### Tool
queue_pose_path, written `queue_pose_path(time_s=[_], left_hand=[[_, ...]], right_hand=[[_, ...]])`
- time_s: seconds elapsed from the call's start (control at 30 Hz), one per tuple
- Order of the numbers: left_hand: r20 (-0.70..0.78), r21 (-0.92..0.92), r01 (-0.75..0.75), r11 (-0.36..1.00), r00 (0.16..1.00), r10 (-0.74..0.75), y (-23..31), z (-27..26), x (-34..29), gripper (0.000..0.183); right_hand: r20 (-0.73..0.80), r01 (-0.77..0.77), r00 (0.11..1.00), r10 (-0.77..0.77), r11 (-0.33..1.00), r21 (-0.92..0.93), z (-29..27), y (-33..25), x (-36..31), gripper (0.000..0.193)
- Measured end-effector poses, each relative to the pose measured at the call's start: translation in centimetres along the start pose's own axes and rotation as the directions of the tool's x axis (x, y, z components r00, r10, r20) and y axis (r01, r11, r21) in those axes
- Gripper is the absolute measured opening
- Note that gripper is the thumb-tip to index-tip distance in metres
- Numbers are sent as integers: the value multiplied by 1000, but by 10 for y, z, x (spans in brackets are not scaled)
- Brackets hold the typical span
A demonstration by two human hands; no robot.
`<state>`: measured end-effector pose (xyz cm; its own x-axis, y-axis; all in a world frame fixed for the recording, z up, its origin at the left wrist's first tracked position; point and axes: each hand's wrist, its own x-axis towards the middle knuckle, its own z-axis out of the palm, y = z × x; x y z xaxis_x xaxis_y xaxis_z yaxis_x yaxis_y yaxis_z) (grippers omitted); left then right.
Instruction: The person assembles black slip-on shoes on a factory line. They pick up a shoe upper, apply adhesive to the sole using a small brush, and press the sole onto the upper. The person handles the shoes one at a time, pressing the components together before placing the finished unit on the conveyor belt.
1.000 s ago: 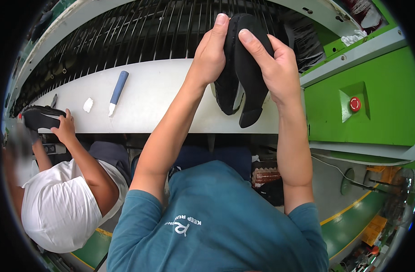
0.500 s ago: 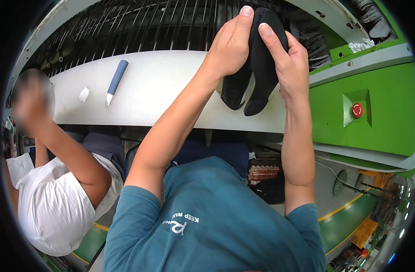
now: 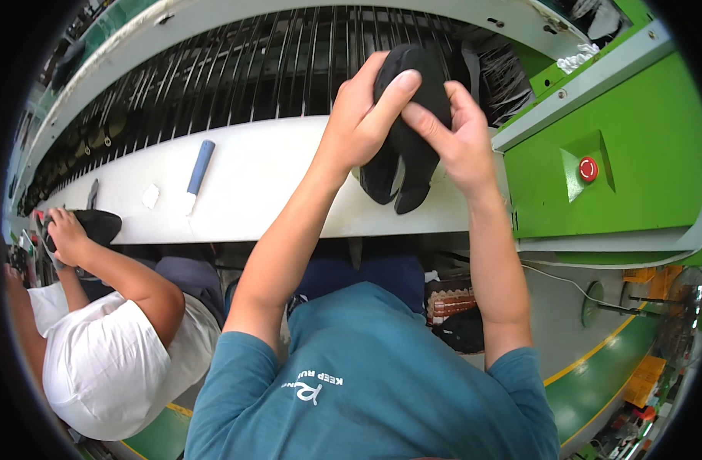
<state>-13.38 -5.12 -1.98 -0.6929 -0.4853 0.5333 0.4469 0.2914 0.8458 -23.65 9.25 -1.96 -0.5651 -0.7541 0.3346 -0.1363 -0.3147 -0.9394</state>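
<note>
Both my hands hold a black heeled shoe [image 3: 417, 172] over the white worktop, its toe end pointing away from me and its sole side facing up. A second dark shoe-like part [image 3: 379, 182] lies against its left side; whether it is a separate shoe I cannot tell. My left hand [image 3: 360, 123] grips from the left, thumb pressed across the black surface. From the right, my right hand [image 3: 464, 149] clasps it, its thumb close to the left one. The fingers underneath are partly hidden.
A blue-handled tool [image 3: 201, 169] and a white scrap [image 3: 151, 196] lie on the worktop [image 3: 267, 176]. Dark metal rods [image 3: 290, 69] run behind it. Right stands a green machine housing [image 3: 542, 192] with a red button [image 3: 588, 169]. At left, a co-worker's hand [image 3: 69, 236] holds a black shoe [image 3: 98, 225].
The view has shifted. My hands and the black shoe have come lower and left in the picture, and my left thumb has moved across its surface. The co-worker's black shoe now shows.
</note>
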Motion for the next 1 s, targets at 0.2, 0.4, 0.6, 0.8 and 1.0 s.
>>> queue_pose_path(time_s=[0.2,0.4,0.6,0.8,1.0], left_hand=[[29,-181,-9,984,999,14,15,-16,-33,66],[-88,25,-114,993,989,116,46,-46,-70,59],[-169,48,-192,980,966,198,42,-59,-100,63],[-180,-2,-211,977,962,207,40,-62,-109,52],[-218,-19,-180,984,961,171,44,-58,-114,45]], right_hand=[[-144,66,988,-55,995,70,35,6,-41,26],[42,296,955,-294,929,-224,56,1,-55,20],[107,379,925,-364,900,-216,74,-1,-54,18],[111,334,942,-316,911,-242,77,-2,-55,22],[127,291,955,-268,931,-222,77,-8,-56,22]])
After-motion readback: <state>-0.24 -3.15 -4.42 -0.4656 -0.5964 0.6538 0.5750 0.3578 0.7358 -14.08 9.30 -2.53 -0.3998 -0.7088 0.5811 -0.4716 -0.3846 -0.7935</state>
